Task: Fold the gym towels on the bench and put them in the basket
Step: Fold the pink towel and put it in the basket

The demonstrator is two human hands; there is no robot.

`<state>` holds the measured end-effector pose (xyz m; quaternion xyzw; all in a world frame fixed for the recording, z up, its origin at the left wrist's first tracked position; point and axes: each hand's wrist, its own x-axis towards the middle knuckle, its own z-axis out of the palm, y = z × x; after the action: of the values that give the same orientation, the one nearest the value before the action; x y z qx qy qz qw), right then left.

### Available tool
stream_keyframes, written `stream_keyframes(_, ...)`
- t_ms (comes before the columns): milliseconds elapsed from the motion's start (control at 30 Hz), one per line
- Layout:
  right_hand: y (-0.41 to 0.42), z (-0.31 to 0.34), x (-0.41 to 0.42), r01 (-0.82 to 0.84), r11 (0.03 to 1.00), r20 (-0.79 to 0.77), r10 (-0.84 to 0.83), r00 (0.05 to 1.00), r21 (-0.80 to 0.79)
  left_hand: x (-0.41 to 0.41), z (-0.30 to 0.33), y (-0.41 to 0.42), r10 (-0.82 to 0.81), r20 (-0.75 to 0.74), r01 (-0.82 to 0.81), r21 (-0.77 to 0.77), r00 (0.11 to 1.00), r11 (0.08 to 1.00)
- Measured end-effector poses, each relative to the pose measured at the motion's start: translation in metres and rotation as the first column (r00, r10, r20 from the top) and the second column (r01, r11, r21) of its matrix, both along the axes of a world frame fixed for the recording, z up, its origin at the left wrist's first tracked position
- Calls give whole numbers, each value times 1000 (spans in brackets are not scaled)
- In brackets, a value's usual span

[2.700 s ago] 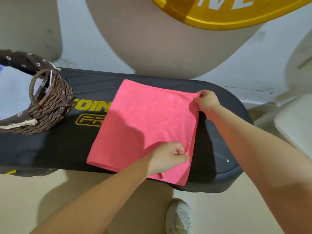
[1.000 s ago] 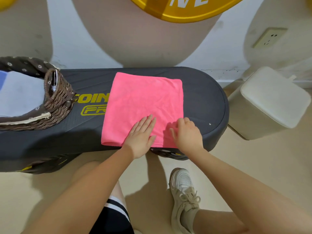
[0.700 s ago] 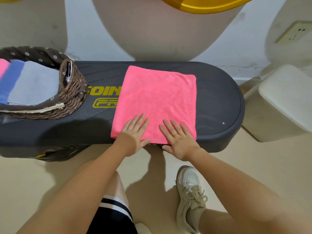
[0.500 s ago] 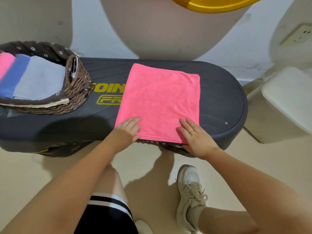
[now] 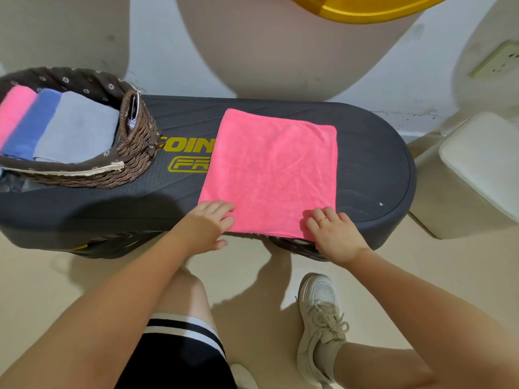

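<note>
Your hands have slid apart to the pink towel's (image 5: 272, 172) near corners; left hand (image 5: 209, 227) and right hand (image 5: 335, 237) fingers curl, gripping the edge, ready for another fold.

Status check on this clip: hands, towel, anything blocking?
Left hand and right hand grip near corners of pink towel. Towel flat on bench. Basket holds three folded towels. Nothing blocking.

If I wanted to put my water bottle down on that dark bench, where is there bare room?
Bare patches on the dark grey bench: the rounded end right of the flat pink towel, and the logo strip between it and the wicker basket. The near edge is crowded by the left hand and right hand.
</note>
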<state>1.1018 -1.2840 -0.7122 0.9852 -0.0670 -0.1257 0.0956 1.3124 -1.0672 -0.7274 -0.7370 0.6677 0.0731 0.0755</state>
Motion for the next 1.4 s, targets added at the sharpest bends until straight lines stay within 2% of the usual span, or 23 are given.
stream_keyframes(100,2,1,5,-9,997,-1,8,1000,-74,-2,-9,-5,9,51,-3,-110,999,994)
stream_keyframes(200,2,4,10,-45,992,24,48,999,-119,0,-11,-5,4,13,-1,-234,1000,972)
stream_keyframes(333,-2,17,13,7,1000,-14,-7,1000,-4,2,-11,-3,49,-30,-56,-329,998,943)
stream_keyframes(400,-6,25,14,81,989,-12,-80,997,126,6,-8,-5,51,-33,-59,-325,998,944)
stream_keyframes(533,-20,41,14,329,871,-107,-312,944,363,5,9,-8,64,6,-63,-111,998,992)
stream_keyframes(600,-25,46,14,401,812,-175,-361,916,424,3,12,-11,119,0,-119,-15,993,993)
stream_keyframes(700,-30,52,15,492,686,-318,-376,870,536,-1,21,-16,226,-113,-227,10,967,974)
stream_keyframes(767,-30,57,16,528,605,-395,-351,849,596,-4,29,-17,250,-118,-242,80,961,967)
stream_keyframes(833,-30,59,14,558,588,-485,-298,822,586,-8,39,-18,211,-91,-185,237,973,954)
stream_keyframes(900,-29,65,12,579,588,-549,-256,796,565,-11,48,-23,239,-165,-177,324,957,929)
stream_keyframes(967,-29,74,12,622,513,-572,-276,772,592,-11,62,-29,332,-296,-210,377,895,902)
stream_keyframes(1033,-34,77,13,664,362,-583,-319,747,654,-7,75,-36,372,-424,-216,372,826,903)
stream_keyframes(1100,-45,73,14,662,251,-538,-416,733,707,2,85,-42,403,-504,-273,314,764,909)
stream_keyframes(1167,-56,68,19,630,209,-454,-532,715,748,13,85,-46,472,-566,-426,222,676,877)
stream_keyframes(1233,-65,64,27,577,165,-353,-648,675,800,24,80,-51,543,-632,-626,116,552,771)
stream_keyframes(1300,-73,58,38,505,93,-276,-745,607,858,32,74,-56,578,-727,-797,71,370,600)
stream_keyframes(1400,-82,47,53,450,61,-213,-819,533,891,41,62,-64,481,-874,-912,143,65,384)
